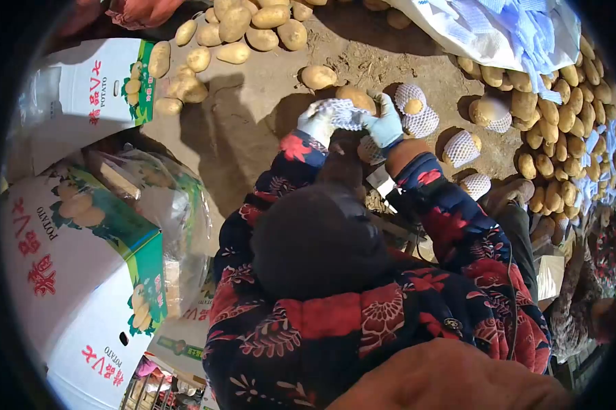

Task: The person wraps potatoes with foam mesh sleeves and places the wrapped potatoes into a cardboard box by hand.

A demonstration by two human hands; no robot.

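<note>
In pale gloves, my left hand [316, 124] and my right hand [384, 124] are close together over the dirt floor. Between them is a white foam net sleeve [347, 113], with the fingers of both hands closed on it. A potato [356, 98] shows just beyond the sleeve; I cannot tell whether it touches the hands. Another loose potato [319, 77] lies a little farther off. To the right of my right hand sit potatoes in foam nets [420, 121], and one more netted potato [461, 148] lies nearer my knee.
Loose potatoes [235, 24] are heaped at the far left, and a large pile [550, 123] lies on the right. A white sack [451, 31] holds bluish foam nets [523, 31]. Printed potato cartons [82, 273] and clear plastic [178, 198] stand at left.
</note>
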